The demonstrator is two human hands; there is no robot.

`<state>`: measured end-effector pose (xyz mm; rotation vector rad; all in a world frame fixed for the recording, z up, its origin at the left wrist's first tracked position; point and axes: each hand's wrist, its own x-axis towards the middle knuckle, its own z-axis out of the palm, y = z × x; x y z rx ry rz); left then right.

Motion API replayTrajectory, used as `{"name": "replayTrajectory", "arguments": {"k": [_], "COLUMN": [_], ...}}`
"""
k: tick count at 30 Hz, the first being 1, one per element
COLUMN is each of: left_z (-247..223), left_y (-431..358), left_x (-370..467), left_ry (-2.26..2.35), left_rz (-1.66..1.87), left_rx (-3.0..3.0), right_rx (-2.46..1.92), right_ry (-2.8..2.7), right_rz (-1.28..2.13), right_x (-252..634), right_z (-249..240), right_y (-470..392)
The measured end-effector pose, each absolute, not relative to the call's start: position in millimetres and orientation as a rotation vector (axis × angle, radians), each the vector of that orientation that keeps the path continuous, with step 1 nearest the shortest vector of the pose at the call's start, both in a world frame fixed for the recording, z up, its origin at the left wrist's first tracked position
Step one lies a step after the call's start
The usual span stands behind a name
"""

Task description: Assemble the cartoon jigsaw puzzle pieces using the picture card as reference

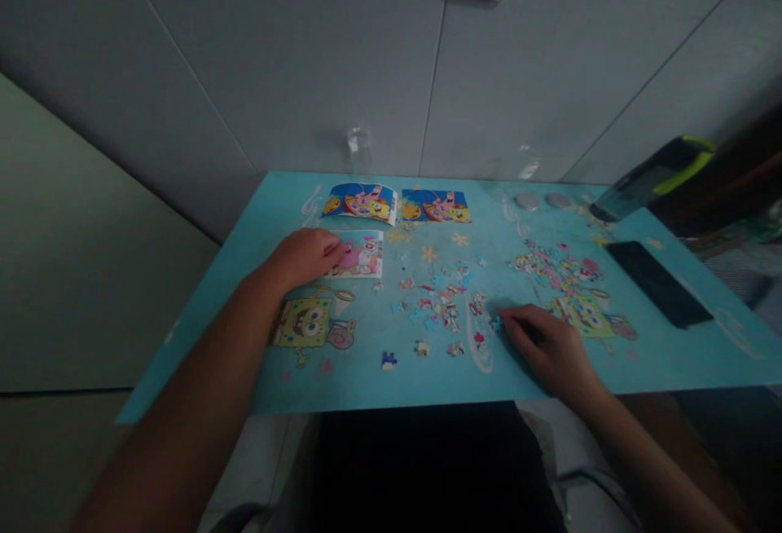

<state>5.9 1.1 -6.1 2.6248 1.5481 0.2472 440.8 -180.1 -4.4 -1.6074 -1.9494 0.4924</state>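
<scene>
One card (365,261) lies partly under the loosely curled left hand (309,257), likely to steady it. The right hand (553,347), nearly pinched, meets a piece (496,324); grip unclear.

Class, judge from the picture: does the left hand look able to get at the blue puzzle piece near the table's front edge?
Probably yes. The left hand is at the pink picture card, and only flat tabletop seems to lie between there and the blue puzzle piece; nothing upright blocks the way.
</scene>
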Motion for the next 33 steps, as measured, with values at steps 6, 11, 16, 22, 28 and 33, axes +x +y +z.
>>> {"name": "replayTrajectory", "arguments": {"k": [6,11,16,22,28,33], "left_z": [-8,-9,-7,-6,-10,-16], "left_y": [3,4,2,1,4,8], "left_x": [5,5,5,4,0,-7], "left_ry": [1.546,1.554,1.568,1.586,1.567,1.586], "left_rz": [0.251,0.249,0.228,0.182,0.142,0.045], "left_rx": [2.622,2.613,2.599,2.576,2.544,2.498], "right_rx": [-1.578,-1.567,-1.567,-1.546,-1.645,-1.691], "right_ry": [-2.015,-2.063,-2.061,-2.075,-2.073,-2.047], "right_rz": [0.416,0.348,0.301,0.286,0.246,0.24], "right_x": [437,434,432,426,416,413], "right_z": [-5,-5,-7,-5,2,3], "right_y": [-183,-185,-186,-185,-185,-187]}}
